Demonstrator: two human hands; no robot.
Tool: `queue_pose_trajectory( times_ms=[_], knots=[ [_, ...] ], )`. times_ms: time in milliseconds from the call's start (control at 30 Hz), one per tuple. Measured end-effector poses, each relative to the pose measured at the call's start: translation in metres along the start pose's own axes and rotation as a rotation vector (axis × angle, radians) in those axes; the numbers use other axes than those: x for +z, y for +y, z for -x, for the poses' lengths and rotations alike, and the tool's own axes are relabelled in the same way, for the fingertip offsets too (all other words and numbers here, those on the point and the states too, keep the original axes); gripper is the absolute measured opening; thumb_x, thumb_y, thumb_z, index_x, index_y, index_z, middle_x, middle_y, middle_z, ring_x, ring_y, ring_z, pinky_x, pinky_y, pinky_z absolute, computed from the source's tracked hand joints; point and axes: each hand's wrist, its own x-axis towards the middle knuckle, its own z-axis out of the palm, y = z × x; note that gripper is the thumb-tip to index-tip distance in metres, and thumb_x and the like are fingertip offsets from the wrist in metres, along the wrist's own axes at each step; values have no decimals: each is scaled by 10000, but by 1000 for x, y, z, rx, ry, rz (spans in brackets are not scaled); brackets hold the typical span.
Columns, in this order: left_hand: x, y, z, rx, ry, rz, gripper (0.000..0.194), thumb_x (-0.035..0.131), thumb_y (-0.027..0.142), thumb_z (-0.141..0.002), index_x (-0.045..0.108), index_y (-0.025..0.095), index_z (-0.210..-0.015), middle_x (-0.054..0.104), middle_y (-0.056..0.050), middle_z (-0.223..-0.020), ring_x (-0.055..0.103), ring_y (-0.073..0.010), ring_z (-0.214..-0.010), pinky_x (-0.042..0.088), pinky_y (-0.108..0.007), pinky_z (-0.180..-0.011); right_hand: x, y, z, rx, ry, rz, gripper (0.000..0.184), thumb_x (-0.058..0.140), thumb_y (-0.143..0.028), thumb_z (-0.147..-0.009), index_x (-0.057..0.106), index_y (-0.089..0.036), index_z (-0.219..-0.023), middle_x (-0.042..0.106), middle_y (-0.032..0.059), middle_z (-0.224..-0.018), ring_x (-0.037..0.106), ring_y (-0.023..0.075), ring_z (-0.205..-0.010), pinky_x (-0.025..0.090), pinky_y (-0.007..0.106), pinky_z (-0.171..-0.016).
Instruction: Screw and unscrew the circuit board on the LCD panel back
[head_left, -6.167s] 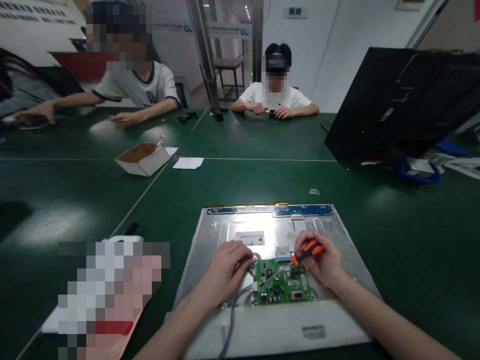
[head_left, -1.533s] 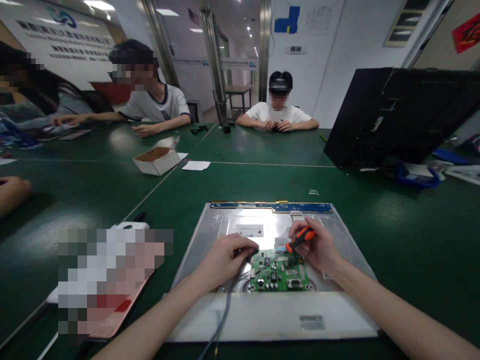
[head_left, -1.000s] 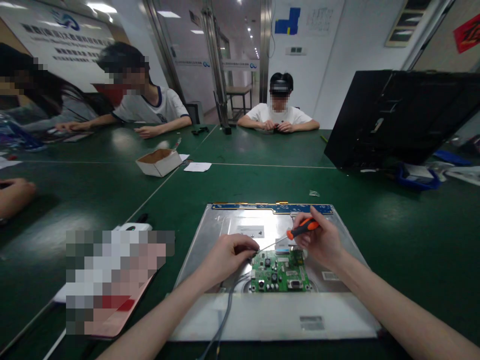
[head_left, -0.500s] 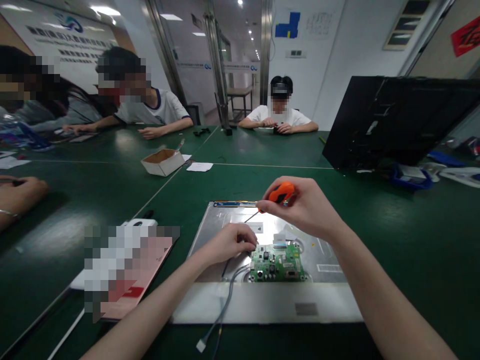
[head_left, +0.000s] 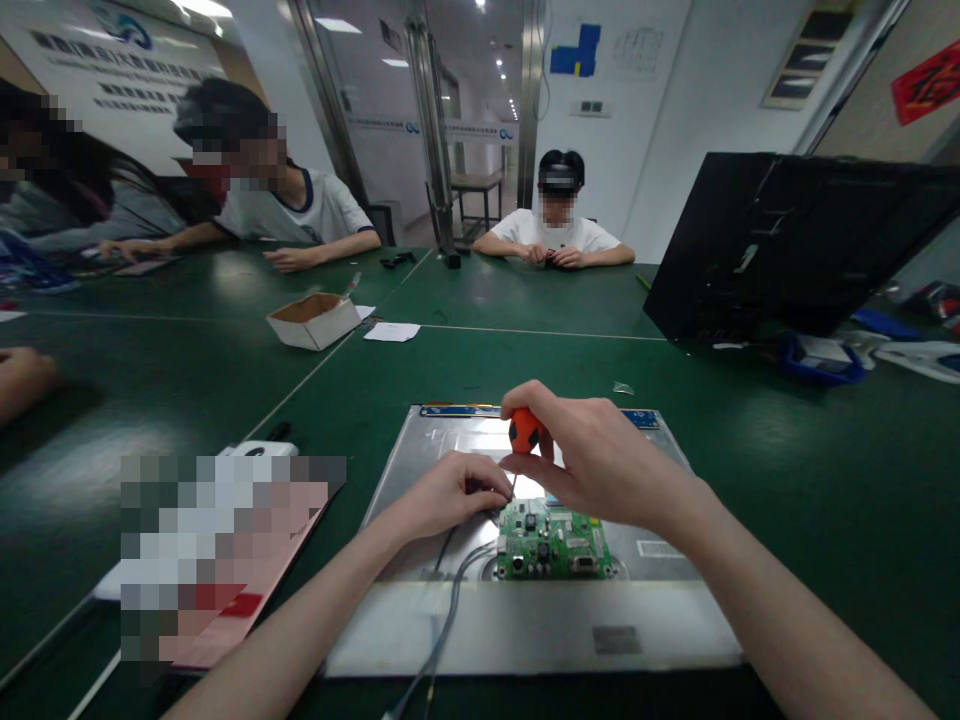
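Observation:
My right hand point(head_left: 592, 445) grips an orange and black screwdriver point(head_left: 524, 432) by its handle. Its thin shaft points down, the tip close to the upper left corner of a green circuit board point(head_left: 551, 540). At that same corner the fingers of my left hand point(head_left: 457, 490) are pinched together; whatever they hold is hidden. The board lies on a silver metal display panel point(head_left: 420, 625) with a blue strip point(head_left: 641, 419) along its far edge. Grey cables point(head_left: 456, 605) run from the board's left side toward me.
Left of the panel lie a pink-covered item point(head_left: 281, 560) and a white device point(head_left: 262, 450). An open cardboard box point(head_left: 319, 325) and white paper point(head_left: 391, 332) are farther back. A large black screen point(head_left: 795, 245) and blue tray point(head_left: 821, 360) stand at right. Several people sit around the green table point(head_left: 570, 365).
My right hand has moved down and left, bringing the screwdriver from a slant to nearly upright at the board's corner. My left hand stays pinched there. The view has shifted slightly.

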Motion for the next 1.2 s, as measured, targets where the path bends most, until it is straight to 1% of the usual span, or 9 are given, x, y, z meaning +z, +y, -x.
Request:
queue_pose_trajectory(
  times_ms=[167,333,433,600,800,1000,1100,1200],
  knots=[
    [-1,-4,1,11,0,-30,133,636,106,-786,741,186,-804,720,-11,-801,636,-148,-724,495,-257,-709,7,6,-5,36,-53,16,280,577,-261,-850,444,-206,-1090,594,-2,-797,490,123,-610,298,246,-520],
    [0,-5,1,20,9,-40,122,635,103,-774,729,179,-771,719,-5,-774,642,-154,-713,483,-249,-678,13,11,-6,12,-41,-16,256,542,-277,-876,434,-212,-1099,588,-3,-793,494,120,-609,307,239,-518],
    [0,-5,1,16,14,-38,117,630,109,-771,724,176,-787,717,-6,-781,641,-159,-712,481,-253,-669,16,12,-6,-10,-36,1,235,517,-258,-892,426,-203,-1102,586,0,-798,499,121,-616,303,239,-517],
    [0,-8,1,31,15,-12,105,625,120,-773,716,170,-786,714,-15,-791,639,-161,-717,486,-260,-679,18,13,-7,10,-58,20,237,515,-259,-894,418,-209,-1104,585,-7,-794,497,122,-610,300,237,-515],
    [1,-11,2,15,-23,11,111,600,145,-804,702,169,-840,712,-22,-828,648,-174,-763,496,-277,-713,20,12,-8,10,-67,40,244,508,-249,-891,427,-202,-1116,593,-1,-788,500,124,-603,291,240,-518],
    [2,-8,1,-11,2,54,98,605,99,-756,681,149,-793,705,-14,-789,639,-163,-713,496,-273,-694,21,9,-8,16,-87,66,229,500,-219,-882,441,-192,-1102,605,-5,-791,509,115,-594,293,243,-537],
    [3,-9,1,-34,2,60,97,614,101,-747,681,148,-799,708,-17,-798,646,-170,-737,500,-280,-707,21,8,-7,23,-78,88,234,507,-229,-885,438,-187,-1105,617,-7,-798,514,116,-599,298,245,-538],
    [2,-10,1,-34,-15,59,116,610,102,-755,688,153,-825,717,-23,-828,653,-176,-761,502,-289,-727,21,9,-8,32,-75,116,275,510,-254,-901,420,-186,-1152,638,0,-849,508,110,-581,295,250,-532]
  ],
)
